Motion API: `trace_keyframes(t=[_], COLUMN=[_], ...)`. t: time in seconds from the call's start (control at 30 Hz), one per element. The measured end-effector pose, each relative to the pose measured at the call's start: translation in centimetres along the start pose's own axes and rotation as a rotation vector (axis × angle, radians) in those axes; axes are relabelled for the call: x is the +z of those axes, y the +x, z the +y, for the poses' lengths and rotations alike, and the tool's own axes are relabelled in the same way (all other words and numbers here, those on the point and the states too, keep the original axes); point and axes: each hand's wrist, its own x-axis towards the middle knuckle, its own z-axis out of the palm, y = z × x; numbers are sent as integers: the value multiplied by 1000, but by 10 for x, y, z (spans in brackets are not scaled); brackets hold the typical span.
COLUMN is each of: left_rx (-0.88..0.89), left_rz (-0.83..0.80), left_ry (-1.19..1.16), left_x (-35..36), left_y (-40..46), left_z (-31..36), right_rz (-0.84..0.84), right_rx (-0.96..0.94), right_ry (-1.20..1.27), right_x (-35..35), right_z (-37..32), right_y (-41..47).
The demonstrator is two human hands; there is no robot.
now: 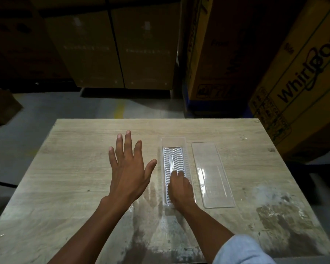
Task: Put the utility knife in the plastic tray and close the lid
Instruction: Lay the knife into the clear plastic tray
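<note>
A long clear plastic tray with a white ribbed insert lies lengthwise on the wooden table. The utility knife, slim and pale, lies along the insert inside the tray. My right hand is inside the tray's near half, fingers closed on the knife's near end. The tray's clear flat lid lies on the table just right of the tray, apart from it. My left hand hovers flat over the table left of the tray, fingers spread, holding nothing.
The wooden table has a worn, stained patch near its front and right. Behind it, tall cardboard cartons stand on the grey floor, close to the table's far right corner. A small box lies on the floor at left.
</note>
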Motion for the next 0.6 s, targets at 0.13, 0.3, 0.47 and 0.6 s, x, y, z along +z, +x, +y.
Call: trace_keyframes(t=[0.13,0.3,0.47,0.6], left_rx=[10,38,65,98], left_rz=[-8,6,20,35], left_ry=[-1,4,-8,-4], left_x=[3,-2,-3,8], left_y=[3,11,18,18], left_z=[1,7,15,21], right_rz=[-24,104,360,513], right_rx=[35,68,27,9], right_ry=[28,106,58,13], right_x=[-6,-48,-99,-119], right_z=[-1,10,44,74], right_y=[0,1,-1,-15])
